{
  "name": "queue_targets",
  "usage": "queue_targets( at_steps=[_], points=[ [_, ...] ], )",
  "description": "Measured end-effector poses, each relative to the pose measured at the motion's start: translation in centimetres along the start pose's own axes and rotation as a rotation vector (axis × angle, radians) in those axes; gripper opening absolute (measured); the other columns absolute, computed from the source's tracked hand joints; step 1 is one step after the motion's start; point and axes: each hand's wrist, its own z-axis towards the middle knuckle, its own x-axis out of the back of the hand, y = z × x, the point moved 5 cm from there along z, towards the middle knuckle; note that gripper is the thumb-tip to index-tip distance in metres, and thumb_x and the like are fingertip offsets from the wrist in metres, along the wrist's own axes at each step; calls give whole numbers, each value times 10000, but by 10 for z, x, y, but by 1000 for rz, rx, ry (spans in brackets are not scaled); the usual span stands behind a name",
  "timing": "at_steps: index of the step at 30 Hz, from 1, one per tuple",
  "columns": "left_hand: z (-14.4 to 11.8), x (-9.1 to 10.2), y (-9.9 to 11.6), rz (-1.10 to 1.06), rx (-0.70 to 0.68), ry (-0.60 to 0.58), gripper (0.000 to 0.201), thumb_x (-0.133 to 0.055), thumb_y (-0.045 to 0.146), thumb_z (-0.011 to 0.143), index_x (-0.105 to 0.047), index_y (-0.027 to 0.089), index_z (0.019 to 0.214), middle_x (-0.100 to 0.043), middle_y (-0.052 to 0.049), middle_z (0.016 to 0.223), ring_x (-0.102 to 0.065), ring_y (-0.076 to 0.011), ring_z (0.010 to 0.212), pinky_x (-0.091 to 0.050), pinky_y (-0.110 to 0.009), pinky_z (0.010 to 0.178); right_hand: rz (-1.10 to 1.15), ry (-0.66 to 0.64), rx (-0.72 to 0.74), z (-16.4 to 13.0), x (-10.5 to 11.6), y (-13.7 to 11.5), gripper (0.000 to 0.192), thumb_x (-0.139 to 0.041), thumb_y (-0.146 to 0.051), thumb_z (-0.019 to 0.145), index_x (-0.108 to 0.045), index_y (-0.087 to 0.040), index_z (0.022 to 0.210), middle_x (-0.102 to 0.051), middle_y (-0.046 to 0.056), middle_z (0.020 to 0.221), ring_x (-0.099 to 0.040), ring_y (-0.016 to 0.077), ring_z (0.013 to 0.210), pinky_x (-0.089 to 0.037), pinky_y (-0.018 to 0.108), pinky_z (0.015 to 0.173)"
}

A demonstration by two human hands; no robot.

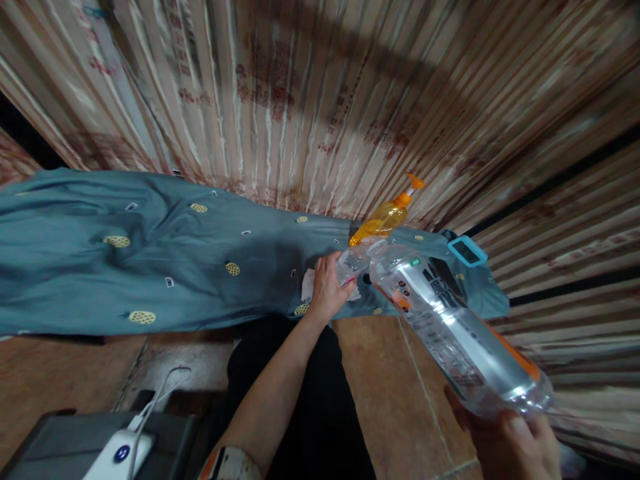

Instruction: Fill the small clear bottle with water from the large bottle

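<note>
My left hand (329,290) is closed around a small clear plastic cup (351,264). In my right hand (515,440) is a large clear plastic bottle (457,327) with a silver and orange label, gripped near its base. The bottle is tilted, its mouth down at the cup's rim; whether they touch I cannot tell. Behind the cup stands a yellow pump bottle (383,219) with an orange pump head. A piece of white tissue (308,284) lies under my left hand, partly hidden by it.
A green cloth with pineapple prints (200,280) covers the narrow table. On its right end rests a blue-framed device (467,251). Pleated curtains (280,100) hang right behind. At lower left, a white power bank (123,453) with a cable lies on a dark stool (60,440).
</note>
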Motion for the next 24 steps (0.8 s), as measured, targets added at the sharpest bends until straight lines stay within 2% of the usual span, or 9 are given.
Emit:
queue_targets(
  at_steps=[6, 9, 11, 15, 20, 24],
  points=[
    [0, -1, -2, -3, 5, 19, 592, -731, 115, 685, -499, 239, 1215, -632, -64, 1183, -590, -283, 1140, -486, -457, 1010, -8, -68, 15, 1, 1, 3, 620, -758, -495, 730, -614, -240, 1277, -638, 46, 801, -579, 249, 624, -503, 408, 560],
    [0, -2, -2, -6, 5, 15, 594, -734, 123, 684, -500, 239, 1217, -629, -66, 1181, -589, -288, 1141, -488, -464, 1010, -38, -67, 24, 1, 4, 4, 614, -733, -503, 754, -600, -243, 1294, -655, 60, 846, -616, 276, 708, -509, 404, 573],
    [0, -2, -2, -8, 9, 9, 593, -736, 129, 685, -500, 241, 1217, -627, -66, 1184, -586, -289, 1149, -489, -464, 1010, -39, -56, 33, -1, 3, 3, 625, -724, -494, 765, -576, -249, 1321, -668, 63, 904, -622, 265, 713, -504, 388, 567],
    [0, -1, -2, -7, 8, 5, 589, -735, 133, 688, -501, 237, 1218, -628, -69, 1186, -587, -287, 1146, -487, -459, 1013, -20, -1, 42, -3, 0, -1, 641, -731, -506, 775, -564, -243, 1335, -657, 50, 896, -622, 235, 703, -504, 358, 573],
    [0, -2, -2, -6, 1, 4, 584, -730, 139, 690, -496, 230, 1217, -630, -74, 1186, -585, -291, 1143, -484, -464, 1014, -1, -25, 40, -3, -4, -3, 626, -752, -523, 741, -609, -242, 1281, -654, 84, 1097, -594, 209, 748, -513, 364, 646],
    [0, -1, -2, -4, -1, 7, 576, -728, 137, 693, -499, 226, 1214, -634, -77, 1190, -584, -292, 1141, -483, -464, 1012, 10, -25, 49, -3, -3, -2, 629, -758, -502, 739, -616, -234, 1290, -645, 68, 999, -542, 188, 660, -484, 367, 611]
  ],
)
